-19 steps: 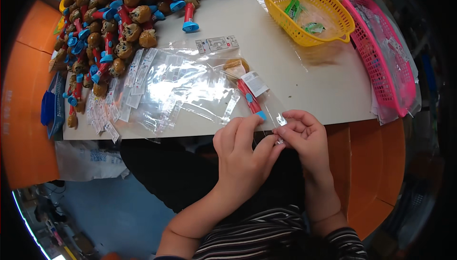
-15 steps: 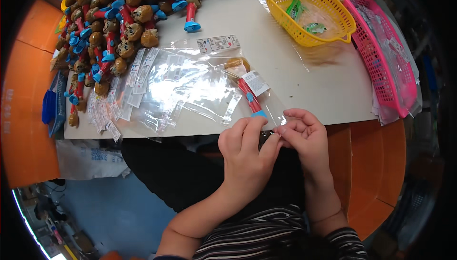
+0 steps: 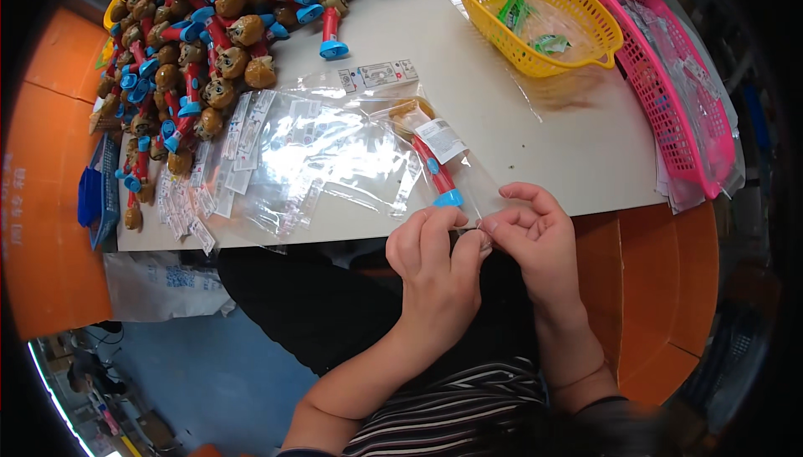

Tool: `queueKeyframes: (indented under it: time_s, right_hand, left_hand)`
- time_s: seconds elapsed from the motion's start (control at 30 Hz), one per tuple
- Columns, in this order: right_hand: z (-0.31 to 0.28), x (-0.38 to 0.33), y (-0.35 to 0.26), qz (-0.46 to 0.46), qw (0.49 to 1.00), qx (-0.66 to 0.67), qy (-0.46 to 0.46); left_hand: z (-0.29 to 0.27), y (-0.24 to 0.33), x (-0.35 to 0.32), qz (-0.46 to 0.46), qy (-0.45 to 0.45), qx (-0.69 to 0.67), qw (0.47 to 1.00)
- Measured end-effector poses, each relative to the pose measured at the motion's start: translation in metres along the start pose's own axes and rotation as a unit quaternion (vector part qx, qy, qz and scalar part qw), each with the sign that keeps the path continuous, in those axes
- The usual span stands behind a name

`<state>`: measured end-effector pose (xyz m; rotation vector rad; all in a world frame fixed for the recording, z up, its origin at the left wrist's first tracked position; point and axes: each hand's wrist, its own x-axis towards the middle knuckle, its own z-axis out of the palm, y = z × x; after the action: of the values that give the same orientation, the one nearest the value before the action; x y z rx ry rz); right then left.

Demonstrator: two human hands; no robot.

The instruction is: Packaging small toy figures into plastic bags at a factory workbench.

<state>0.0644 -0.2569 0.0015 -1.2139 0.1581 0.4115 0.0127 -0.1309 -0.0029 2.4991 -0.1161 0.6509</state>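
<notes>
A candy dispenser (image 3: 433,166) with a red stem, blue foot and brown character head lies inside a clear plastic bag (image 3: 478,179) near the table's front edge. A white label (image 3: 441,140) covers part of it. My left hand (image 3: 439,265) pinches the bag's near end, just below the blue foot. My right hand (image 3: 535,235) pinches the same end from the other side, thumb and forefinger together, fingertips of both hands almost touching. Left of the bag lie flat clear bags (image 3: 309,160) overlapping one another, with small printed strips (image 3: 242,143) among them.
Many similar dispensers (image 3: 209,56) are heaped at the back left. A yellow basket (image 3: 577,60) with green packets (image 3: 552,44) stands at the back right, beside a pink basket (image 3: 669,122) of clear bags. A blue basket (image 3: 107,185) is at the left edge; orange boxes (image 3: 652,281) flank me.
Both hands keep their pinch at the bag's end, with small finger shifts. The bagged dispenser has moved very slightly; the whole view has shifted a little.
</notes>
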Motion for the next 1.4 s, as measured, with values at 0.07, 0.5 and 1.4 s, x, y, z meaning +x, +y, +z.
queueKeyframes:
  time_s: [0.07, 0.5, 1.4]
  right_hand:
    - [0.000, 0.000, 0.001, -0.013, 1.000, -0.002, 0.007]
    - [0.002, 0.007, 0.001, -0.055, 0.998, -0.015, 0.021]
    - [-0.001, 0.009, 0.010, -0.063, 0.998, 0.005, -0.015]
  left_hand:
    - [-0.002, -0.004, 0.001, 0.001, -0.010, -0.023, 1.000]
    - [-0.046, -0.026, 0.003, -0.147, -0.093, -0.340, 0.924]
    - [0.046, -0.009, 0.268, -0.097, -0.092, -0.484, 0.865]
